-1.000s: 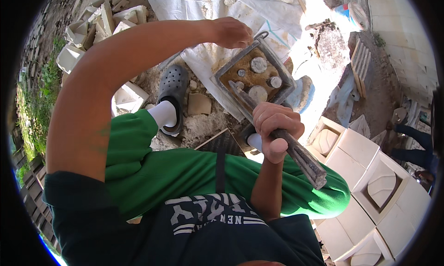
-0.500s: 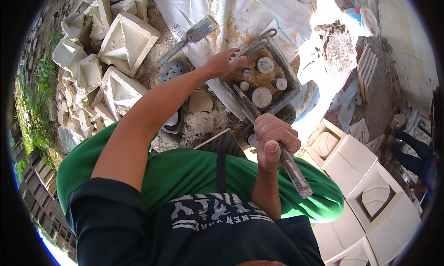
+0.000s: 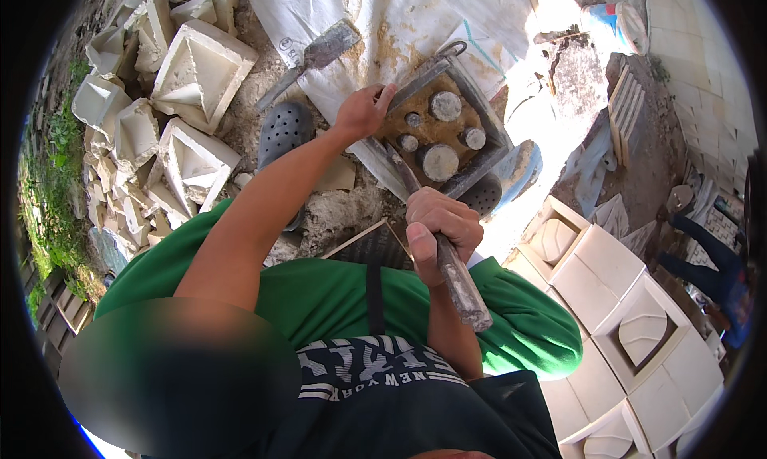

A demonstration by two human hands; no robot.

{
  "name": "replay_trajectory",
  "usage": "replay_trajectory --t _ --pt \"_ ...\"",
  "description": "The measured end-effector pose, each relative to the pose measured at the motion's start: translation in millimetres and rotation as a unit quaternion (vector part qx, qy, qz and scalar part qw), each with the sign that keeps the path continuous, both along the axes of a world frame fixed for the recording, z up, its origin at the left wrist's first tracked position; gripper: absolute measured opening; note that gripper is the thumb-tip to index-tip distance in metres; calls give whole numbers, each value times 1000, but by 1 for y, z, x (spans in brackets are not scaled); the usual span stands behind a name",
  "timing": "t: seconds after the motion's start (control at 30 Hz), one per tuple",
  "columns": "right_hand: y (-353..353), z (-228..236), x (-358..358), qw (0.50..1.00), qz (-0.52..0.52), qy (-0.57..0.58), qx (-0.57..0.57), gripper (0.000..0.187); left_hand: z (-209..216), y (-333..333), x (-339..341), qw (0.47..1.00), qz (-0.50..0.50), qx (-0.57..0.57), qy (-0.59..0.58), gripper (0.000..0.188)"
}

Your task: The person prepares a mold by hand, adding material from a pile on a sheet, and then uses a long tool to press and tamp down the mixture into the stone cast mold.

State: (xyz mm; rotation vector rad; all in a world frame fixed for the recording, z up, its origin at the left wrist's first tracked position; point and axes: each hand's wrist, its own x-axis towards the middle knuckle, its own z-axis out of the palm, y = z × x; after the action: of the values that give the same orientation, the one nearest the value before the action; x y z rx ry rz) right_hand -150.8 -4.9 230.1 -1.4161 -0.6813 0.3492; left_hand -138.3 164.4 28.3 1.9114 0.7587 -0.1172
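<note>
A square grey moulding box (image 3: 486,158) filled with brown sand (image 3: 435,131) lies in front of me, tilted in the view, with several pale round cylinders (image 3: 440,162) of different sizes standing in the sand. My left hand (image 3: 363,113) is at the box's left edge, fingers curled closed against the rim; their undersides are hidden. In my right hand (image 3: 444,222) is a long, worn bar (image 3: 463,293), gripped around its middle. The bar's narrow far end reaches the sand by the near-left rim, and its thick end points back toward my body.
A flat-bladed trowel (image 3: 331,45) lies on a white sheet (image 3: 280,7) beyond the box. Broken white moulds (image 3: 204,75) are heaped at left. White block moulds (image 3: 595,271) stand at right. A bucket (image 3: 615,27) is at far right; another person's legs (image 3: 711,243) show at the right rim.
My left hand has drawn back slightly toward the left, and its fingers have curled in. My right hand and the bar have shifted slightly left, along with the whole view.
</note>
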Motion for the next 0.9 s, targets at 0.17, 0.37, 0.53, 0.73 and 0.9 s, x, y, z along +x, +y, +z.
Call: replay_trajectory --t 0.17,0.37,0.53,0.73,0.9 --pt "-10 -14 -5 999 22 -25 0 25 -1 -5 2 999 21 47 -8 51" --pt "-18 3 -12 999 17 -33 24 27 -3 -4 4 998 17 55 2 49" --pt "-18 -4 -9 998 33 -39 -20 27 1 -4 -1 997 34 74 -2 50" --pt "-32 -18 -20 998 25 -59 -29 26 7 -6 4 997 31 75 10 49" --pt "-37 9 -15 999 -6 -44 27 26 7 -6 0 995 10 101 9 46"
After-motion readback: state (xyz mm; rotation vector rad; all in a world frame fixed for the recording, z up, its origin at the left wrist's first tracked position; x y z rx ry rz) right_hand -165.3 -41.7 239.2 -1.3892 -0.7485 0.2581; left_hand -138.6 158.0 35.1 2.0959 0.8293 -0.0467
